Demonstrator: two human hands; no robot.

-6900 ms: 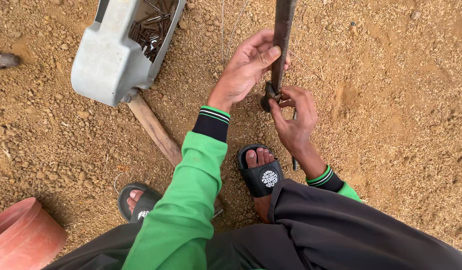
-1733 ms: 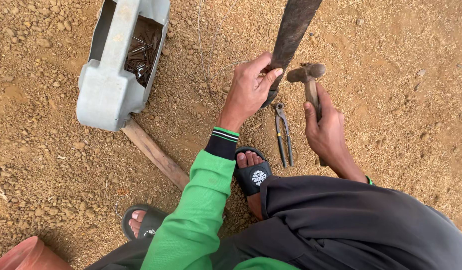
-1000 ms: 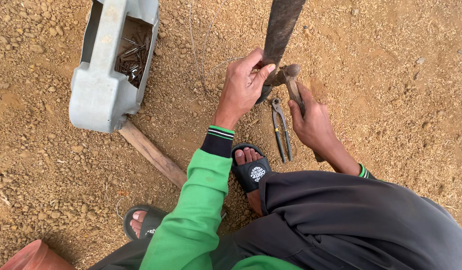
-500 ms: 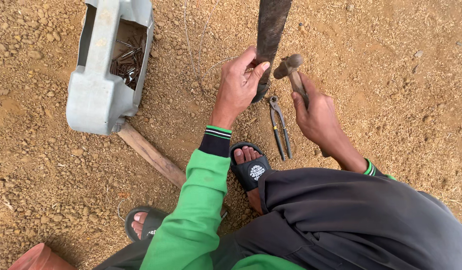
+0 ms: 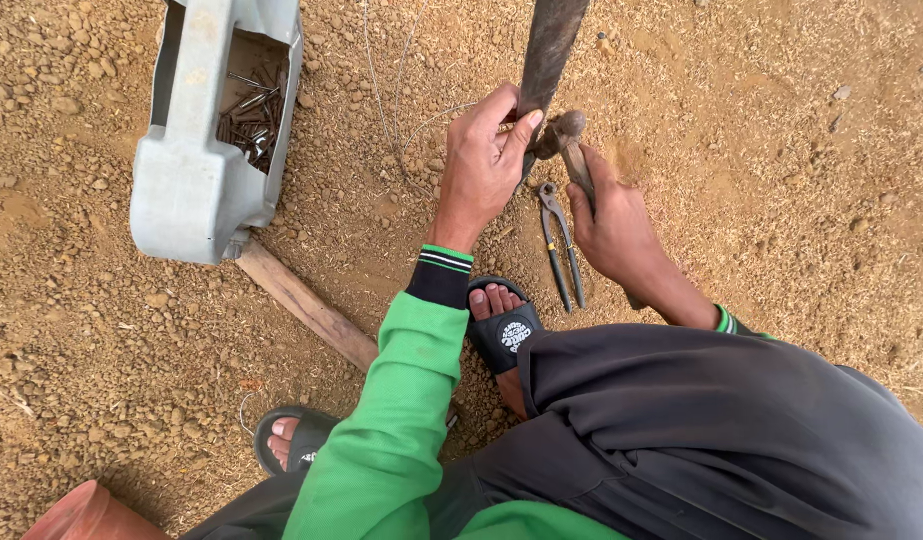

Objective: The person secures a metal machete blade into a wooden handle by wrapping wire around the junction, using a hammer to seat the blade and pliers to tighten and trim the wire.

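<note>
Here a dark post [image 5: 550, 50] rises out of the dirt, and the left hand [image 5: 482, 165] wraps around its lower part, fingers curled against it, likely to keep it from shifting; thumb and forefinger seem to pinch something small against the post, though it is too small to tell what. Just to the right, the right hand [image 5: 612, 215] grips the wooden handle of a hammer [image 5: 567, 135], whose rusty head sits close beside the post, near the left hand's fingertips. Between the two wrists a pair of pincers [image 5: 560, 245] lies flat on the soil, near at hand. Well to the left of the left hand, a cut-open grey plastic jug [image 5: 197, 150] lies on its side with a heap of nails [image 5: 250, 115] inside; it rests on one end of a wooden slat [image 5: 307, 305].

The ground [image 5: 802, 150] is dry, reddish-brown earth strewn with small pebbles, outdoors in daylight. The person crouches, wearing black sandals [image 5: 504, 330].
</note>
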